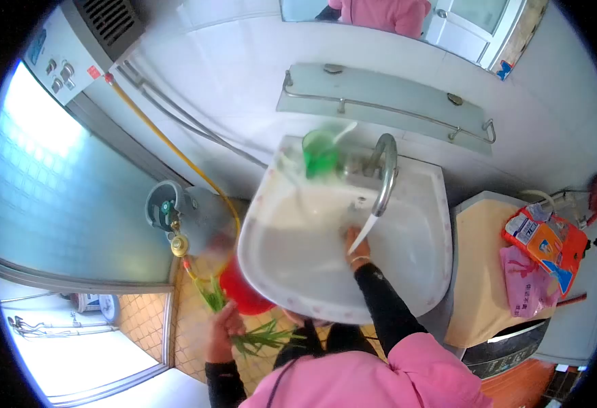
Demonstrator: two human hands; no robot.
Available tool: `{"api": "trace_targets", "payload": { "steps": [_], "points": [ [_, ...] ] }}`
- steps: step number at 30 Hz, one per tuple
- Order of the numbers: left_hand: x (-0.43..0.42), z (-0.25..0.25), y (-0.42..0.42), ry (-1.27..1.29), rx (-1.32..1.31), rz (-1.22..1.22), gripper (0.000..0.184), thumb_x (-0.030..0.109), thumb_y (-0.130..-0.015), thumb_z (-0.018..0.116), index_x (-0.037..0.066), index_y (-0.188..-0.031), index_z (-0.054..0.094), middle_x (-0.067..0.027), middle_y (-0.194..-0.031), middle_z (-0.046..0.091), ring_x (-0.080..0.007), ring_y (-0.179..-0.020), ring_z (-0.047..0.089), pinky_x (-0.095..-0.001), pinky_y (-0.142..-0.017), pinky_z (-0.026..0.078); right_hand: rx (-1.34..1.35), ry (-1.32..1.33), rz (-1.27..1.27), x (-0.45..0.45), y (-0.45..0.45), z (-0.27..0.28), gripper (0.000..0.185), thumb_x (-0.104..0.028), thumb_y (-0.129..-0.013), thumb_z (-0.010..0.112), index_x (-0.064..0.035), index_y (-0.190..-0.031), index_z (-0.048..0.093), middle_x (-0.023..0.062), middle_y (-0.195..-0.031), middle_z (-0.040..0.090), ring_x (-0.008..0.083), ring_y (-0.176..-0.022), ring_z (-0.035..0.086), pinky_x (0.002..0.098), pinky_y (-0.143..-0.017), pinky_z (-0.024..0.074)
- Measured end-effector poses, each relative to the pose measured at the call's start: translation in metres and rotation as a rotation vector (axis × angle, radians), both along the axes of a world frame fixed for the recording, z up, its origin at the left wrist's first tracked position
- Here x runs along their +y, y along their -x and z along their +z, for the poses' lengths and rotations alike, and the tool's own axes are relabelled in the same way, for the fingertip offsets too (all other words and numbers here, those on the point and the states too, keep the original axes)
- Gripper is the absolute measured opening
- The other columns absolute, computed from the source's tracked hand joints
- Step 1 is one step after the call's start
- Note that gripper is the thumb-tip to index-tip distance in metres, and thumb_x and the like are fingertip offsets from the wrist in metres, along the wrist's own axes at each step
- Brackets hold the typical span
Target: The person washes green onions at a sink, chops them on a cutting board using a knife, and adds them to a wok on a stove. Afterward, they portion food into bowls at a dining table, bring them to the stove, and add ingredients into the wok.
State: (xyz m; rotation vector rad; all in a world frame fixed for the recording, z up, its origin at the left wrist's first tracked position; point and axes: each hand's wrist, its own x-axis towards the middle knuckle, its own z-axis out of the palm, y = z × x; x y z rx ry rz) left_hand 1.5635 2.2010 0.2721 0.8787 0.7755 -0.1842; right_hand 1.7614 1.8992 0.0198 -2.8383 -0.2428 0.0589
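A bunch of long green leafy stalks [264,338] is in my left hand [223,329], closed round its middle, left of the sink's front edge. My right hand [357,246] is down in the white sink [407,285], beside the stream of water that runs from the curved metal faucet [385,166]. Its fingers are partly hidden, so their pose and anything under them cannot be made out. A green cup [320,154] with something white in it stands at the sink's back left corner.
A red bucket [242,289] is on the floor by the sink's left side. Behind it stands a grey gas cylinder [206,221] with a yellow hose. Orange and pink packages [550,248] lie on a covered surface at right. A glass shelf [380,102] hangs above the faucet.
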Motion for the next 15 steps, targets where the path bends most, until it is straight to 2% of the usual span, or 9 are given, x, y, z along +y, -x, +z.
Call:
{"api": "trace_targets", "payload": {
  "steps": [1,2,4,7,9,11,13,14,15],
  "points": [
    [-0.007,0.004,-0.008,-0.009,-0.003,0.0,0.018,0.02,-0.086,0.052,0.014,-0.07,0.045,0.008,-0.049,0.027,-0.0057,-0.039,0.028,-0.0228,-0.04,0.029,-0.051,0.024,-0.028,0.0,-0.001,0.007,0.033,-0.021,-0.081,0.049,-0.0004,-0.107,0.049,0.0178,-0.097,0.053,0.0324,-0.097,0.048,0.0389,-0.088,0.0377],
    [-0.013,0.008,-0.014,0.022,-0.047,-0.023,0.017,0.02,-0.086,0.052,0.014,-0.071,0.046,0.0082,-0.048,0.027,-0.0055,-0.039,0.028,-0.0226,-0.04,0.029,-0.054,0.016,-0.029,0.001,-0.005,0.014,0.033,-0.021,-0.081,0.049,-0.0004,-0.107,0.049,0.0178,-0.097,0.053,0.0324,-0.097,0.048,0.0389,-0.088,0.0377],
    [-0.028,0.015,-0.028,-0.001,-0.083,-0.043,0.017,0.021,-0.087,0.05,0.013,-0.072,0.047,0.0085,-0.048,0.025,-0.005,-0.039,0.027,-0.0223,-0.04,0.029,0.268,-0.188,-0.201,0.003,-0.013,0.023,0.024,-0.017,-0.088,0.039,0.0006,-0.102,0.047,0.0242,-0.101,0.053,0.0391,-0.099,0.05,0.0419,-0.084,0.0411],
    [-0.038,0.023,-0.044,0.104,-0.145,-0.071,0.016,0.021,-0.088,0.048,0.013,-0.075,0.047,0.0081,-0.048,0.026,-0.005,-0.039,0.027,-0.0222,-0.04,0.028,0.165,-0.374,-0.345,0.005,-0.014,0.008,0.024,-0.018,-0.089,0.037,-0.0004,-0.101,0.049,0.02,-0.095,0.055,0.0368,-0.09,0.054,0.0421,-0.08,0.0428],
    [-0.043,0.022,-0.051,0.159,-0.174,-0.099,0.013,0.021,-0.089,0.047,0.012,-0.078,0.048,0.0077,-0.049,0.027,-0.0051,-0.039,0.027,-0.0221,-0.04,0.028,0.065,-0.251,-0.295,0.005,-0.015,-0.041,0.025,-0.02,-0.09,0.037,-0.0009,-0.098,0.05,0.0192,-0.093,0.056,0.036,-0.087,0.055,0.0413,-0.078,0.0434],
    [-0.052,0.026,-0.058,0.166,-0.243,-0.12,0.015,0.021,-0.091,0.044,0.008,-0.09,0.052,0.0083,-0.05,0.028,-0.0037,-0.038,0.025,-0.0198,-0.038,0.024,-0.034,-0.123,-0.239,0.002,-0.015,-0.052,0.026,-0.022,-0.09,0.038,-0.0013,-0.095,0.052,0.0185,-0.092,0.056,0.0352,-0.084,0.055,0.0406,-0.076,0.044],
    [-0.055,0.033,-0.062,0.16,-0.215,-0.122,0.012,0.02,-0.09,0.046,0.011,-0.082,0.048,0.0081,-0.05,0.028,-0.0045,-0.039,0.026,-0.0209,-0.039,0.026,0.163,-0.422,-0.422,0.0,-0.023,-0.019,0.022,-0.019,-0.087,0.042,-0.002,-0.089,0.055,0.0179,-0.085,0.057,0.0345,-0.082,0.055,0.0393,-0.074,0.0441],
    [-0.055,0.036,-0.064,0.163,-0.187,-0.126,0.016,0.019,-0.088,0.048,0.014,-0.074,0.043,0.0078,-0.051,0.027,-0.0054,-0.039,0.027,-0.0221,-0.041,0.028,0.165,-0.428,-0.421,-0.001,-0.021,-0.002,0.022,-0.019,-0.087,0.042,-0.002,-0.089,0.055,0.0179,-0.085,0.057,0.0345,-0.082,0.055,0.0393,-0.074,0.0441],
    [-0.056,0.037,-0.066,0.16,-0.186,-0.128,0.016,0.019,-0.088,0.048,0.014,-0.074,0.043,0.0078,-0.051,0.027,-0.0054,-0.039,0.027,-0.0221,-0.041,0.028,0.025,-0.324,-0.306,-0.005,-0.016,0.013,0.019,-0.016,-0.085,0.044,-0.0018,-0.089,0.055,0.0172,-0.085,0.057,0.034,-0.085,0.055,0.0415,-0.074,0.0445]
  ]
}}
